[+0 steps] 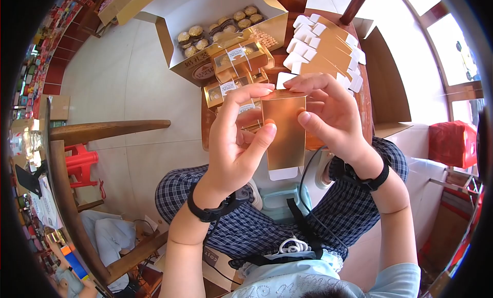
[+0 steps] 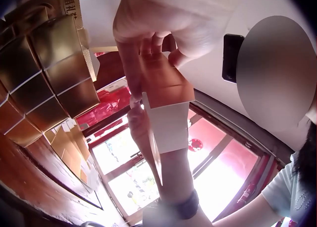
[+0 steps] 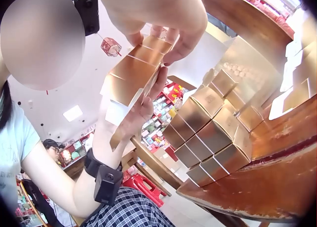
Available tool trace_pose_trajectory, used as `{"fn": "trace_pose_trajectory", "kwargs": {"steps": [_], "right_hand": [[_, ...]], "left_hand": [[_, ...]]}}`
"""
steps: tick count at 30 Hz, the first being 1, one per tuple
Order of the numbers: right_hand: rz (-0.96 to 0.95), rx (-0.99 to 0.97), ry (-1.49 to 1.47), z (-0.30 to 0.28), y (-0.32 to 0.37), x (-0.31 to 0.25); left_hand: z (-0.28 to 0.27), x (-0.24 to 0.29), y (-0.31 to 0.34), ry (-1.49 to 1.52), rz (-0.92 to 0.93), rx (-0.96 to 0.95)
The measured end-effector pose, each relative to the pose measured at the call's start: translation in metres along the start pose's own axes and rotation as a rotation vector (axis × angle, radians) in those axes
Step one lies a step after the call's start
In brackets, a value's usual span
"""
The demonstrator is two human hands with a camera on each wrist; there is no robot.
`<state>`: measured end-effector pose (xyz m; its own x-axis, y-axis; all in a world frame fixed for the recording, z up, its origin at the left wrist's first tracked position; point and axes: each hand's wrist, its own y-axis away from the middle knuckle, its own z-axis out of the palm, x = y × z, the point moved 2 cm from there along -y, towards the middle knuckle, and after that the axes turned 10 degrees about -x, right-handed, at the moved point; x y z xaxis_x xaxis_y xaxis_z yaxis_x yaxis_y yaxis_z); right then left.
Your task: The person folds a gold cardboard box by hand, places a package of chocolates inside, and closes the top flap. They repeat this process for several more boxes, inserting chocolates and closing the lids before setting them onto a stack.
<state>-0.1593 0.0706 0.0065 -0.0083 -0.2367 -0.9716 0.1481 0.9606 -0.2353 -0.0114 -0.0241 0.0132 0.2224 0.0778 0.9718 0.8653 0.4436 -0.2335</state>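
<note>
Both hands' rear fingers are partly hidden behind the gold box (image 1: 285, 131), and the left hand (image 1: 232, 139) covers part of the stacked boxes (image 1: 237, 59). The left hand grips one long side, the right hand (image 1: 335, 113) the other. The box is in mid-air between them, long axis running away from the body, white flap (image 1: 284, 173) toward the person.

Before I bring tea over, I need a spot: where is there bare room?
On the red-brown wooden table, near right, between the stacked small gold boxes, flat gold-and-white cartons and rim. Farther back is crowded, with a large open gold box too.
</note>
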Motion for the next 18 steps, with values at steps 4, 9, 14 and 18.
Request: {"fn": "trace_pose_trajectory", "kwargs": {"steps": [4,9,14,18], "right_hand": [[-0.054,0.004,-0.057,-0.003,-0.002,-0.001],[0.110,0.004,-0.110,-0.007,-0.002,0.003],[0.034,0.010,0.092,-0.006,-0.003,0.000],[0.141,0.015,0.273,-0.010,-0.001,-0.010]], "left_hand": [[0.004,-0.006,0.000,-0.081,0.022,-0.017],[0.008,-0.005,0.000,-0.264,0.026,-0.074],[0.008,-0.002,-0.001,-0.271,0.003,-0.091],[0.011,-0.001,0.000,-0.251,-0.070,-0.112]]}}
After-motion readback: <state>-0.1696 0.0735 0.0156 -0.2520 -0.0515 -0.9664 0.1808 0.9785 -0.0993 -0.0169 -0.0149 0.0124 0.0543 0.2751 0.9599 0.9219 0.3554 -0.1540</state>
